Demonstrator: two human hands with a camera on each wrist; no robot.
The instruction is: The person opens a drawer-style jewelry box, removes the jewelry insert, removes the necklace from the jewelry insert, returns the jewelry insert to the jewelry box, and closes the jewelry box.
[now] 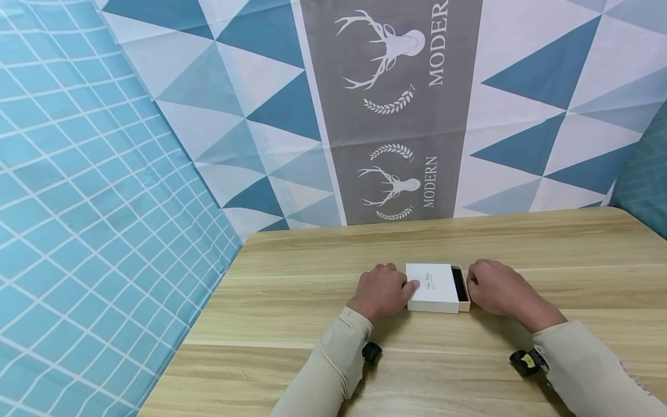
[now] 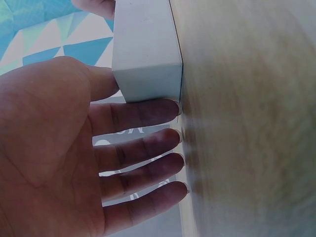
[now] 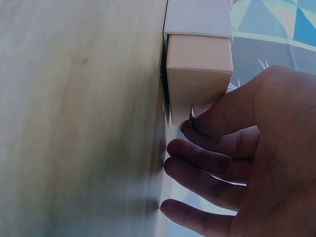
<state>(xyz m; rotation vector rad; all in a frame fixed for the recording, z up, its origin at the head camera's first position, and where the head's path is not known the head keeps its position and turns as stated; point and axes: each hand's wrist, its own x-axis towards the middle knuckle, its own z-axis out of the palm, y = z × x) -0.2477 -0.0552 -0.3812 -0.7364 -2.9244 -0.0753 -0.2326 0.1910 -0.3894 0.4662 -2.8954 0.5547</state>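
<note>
A flat white drawer box (image 1: 432, 284) lies on the wooden table, with small printing on its top. Its peach inner drawer (image 3: 200, 89) sticks partway out of the right end, and a dark inside shows from above. My left hand (image 1: 381, 292) holds the sleeve's left end, thumb on top and index finger against the end face; the other fingers extend beside it. At the drawer's end, my right hand (image 1: 495, 288) pinches a small pull tab (image 3: 192, 111) between thumb and index finger. The remaining right fingers are loosely bent near the tabletop.
The wooden table (image 1: 250, 313) extends around the box on all sides. Behind it hangs a patterned cloth (image 1: 396, 127) with deer heads and triangles. A blue gridded cloth (image 1: 78, 202) covers the left side. Black wrist devices (image 1: 526, 362) sit at both sleeve cuffs.
</note>
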